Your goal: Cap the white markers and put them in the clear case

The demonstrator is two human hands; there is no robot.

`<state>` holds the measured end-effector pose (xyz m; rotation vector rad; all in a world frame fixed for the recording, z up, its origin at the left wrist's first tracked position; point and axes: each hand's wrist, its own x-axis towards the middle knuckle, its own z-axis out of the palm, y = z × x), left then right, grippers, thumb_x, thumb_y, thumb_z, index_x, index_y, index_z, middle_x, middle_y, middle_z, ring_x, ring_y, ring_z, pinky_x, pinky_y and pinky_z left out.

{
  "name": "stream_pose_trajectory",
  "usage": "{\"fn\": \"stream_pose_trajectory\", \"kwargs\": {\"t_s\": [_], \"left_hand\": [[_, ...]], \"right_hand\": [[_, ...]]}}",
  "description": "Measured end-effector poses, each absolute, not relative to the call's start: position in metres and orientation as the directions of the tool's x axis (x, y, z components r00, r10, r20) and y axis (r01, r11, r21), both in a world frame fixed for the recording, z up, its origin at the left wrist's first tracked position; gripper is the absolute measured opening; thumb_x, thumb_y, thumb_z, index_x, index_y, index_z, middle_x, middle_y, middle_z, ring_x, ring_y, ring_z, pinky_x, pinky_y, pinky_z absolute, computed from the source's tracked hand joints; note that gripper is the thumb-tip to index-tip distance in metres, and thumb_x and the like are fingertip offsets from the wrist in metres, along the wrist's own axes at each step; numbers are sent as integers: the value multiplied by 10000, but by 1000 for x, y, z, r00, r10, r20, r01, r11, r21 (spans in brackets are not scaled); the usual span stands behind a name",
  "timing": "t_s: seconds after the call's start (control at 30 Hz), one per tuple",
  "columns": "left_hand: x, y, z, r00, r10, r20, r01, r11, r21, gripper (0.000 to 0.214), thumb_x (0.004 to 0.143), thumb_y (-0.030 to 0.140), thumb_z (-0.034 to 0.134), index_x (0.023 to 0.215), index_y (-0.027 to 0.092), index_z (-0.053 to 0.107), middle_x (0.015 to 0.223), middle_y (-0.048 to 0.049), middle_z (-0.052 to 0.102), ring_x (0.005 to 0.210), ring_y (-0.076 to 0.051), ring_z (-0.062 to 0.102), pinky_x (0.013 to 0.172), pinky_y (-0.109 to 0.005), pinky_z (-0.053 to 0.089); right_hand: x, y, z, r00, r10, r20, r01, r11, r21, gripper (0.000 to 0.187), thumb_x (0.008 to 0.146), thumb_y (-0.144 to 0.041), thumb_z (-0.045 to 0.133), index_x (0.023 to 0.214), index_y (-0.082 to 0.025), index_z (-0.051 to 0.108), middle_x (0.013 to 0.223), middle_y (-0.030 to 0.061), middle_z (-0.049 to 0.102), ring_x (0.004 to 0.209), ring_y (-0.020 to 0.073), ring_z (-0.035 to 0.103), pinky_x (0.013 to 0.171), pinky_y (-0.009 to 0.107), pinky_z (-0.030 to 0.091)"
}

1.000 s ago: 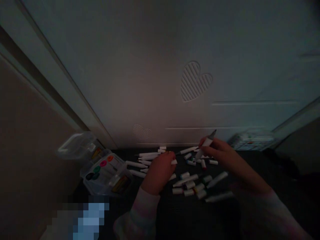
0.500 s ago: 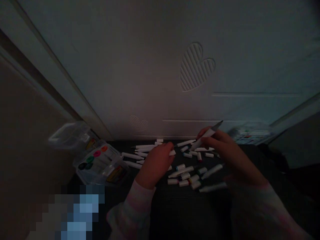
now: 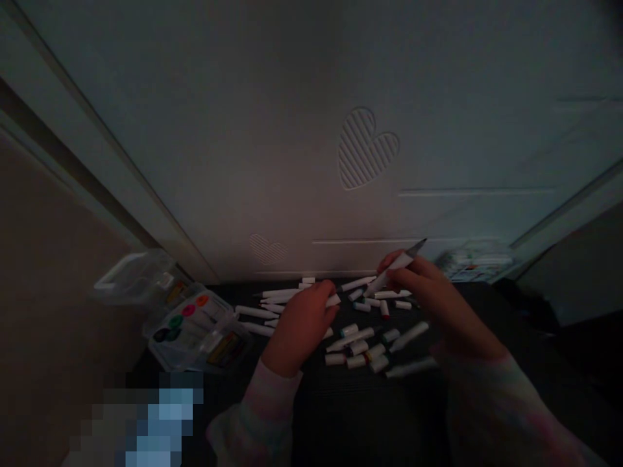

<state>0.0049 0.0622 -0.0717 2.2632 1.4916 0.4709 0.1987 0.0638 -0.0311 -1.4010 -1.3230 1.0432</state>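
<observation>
Dim light, room mostly in shadow. Dark desk (image 3: pixel 370 415), far edge up against white panel (image 3: pixel 243 130); ridged hearts (image 3: pixel 365 149) and straight lines (image 3: pixel 477 192) on panel. Brownish wall (image 3: pixel 43 272) past desk's left edge, pale trim (image 3: pixel 73 128) between it and panel. Dark grey surface (image 3: pixel 579 259) past right edge.

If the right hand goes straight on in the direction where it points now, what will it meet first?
The right hand, holding a white marker, would probably meet the pale upright panel first; the gap to it is hard to judge.
</observation>
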Motion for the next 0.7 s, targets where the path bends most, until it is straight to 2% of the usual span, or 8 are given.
{"fn": "stream_pose_trajectory", "kwargs": {"t_s": [0.13,0.43,0.7], "left_hand": [[3,62,-70,387,915,112,770,-387,507,114,795,214,506,908,202,512,888,-26,614,795,-174,574,684,-269,405],[5,60,-62,368,919,139,716,-376,589,99,783,210,528,880,198,515,900,-24,616,846,-179,577,723,-279,415],[7,56,-54,360,917,172,650,-379,659,127,759,230,573,874,197,530,847,-1,622,777,-154,573,701,-263,418]], "right_hand": [[200,65,-34,73,997,8,179,-5,-984,47,664,-233,539,700,-210,558,591,-31,508,561,127,456,551,267,352],[201,68,-36,132,991,-1,-143,18,-990,75,645,-259,603,654,-214,544,625,-31,521,565,116,469,550,265,351],[197,67,-30,136,991,9,-295,49,-954,110,605,-249,613,652,-189,534,626,-38,516,537,86,461,498,227,356]]}}
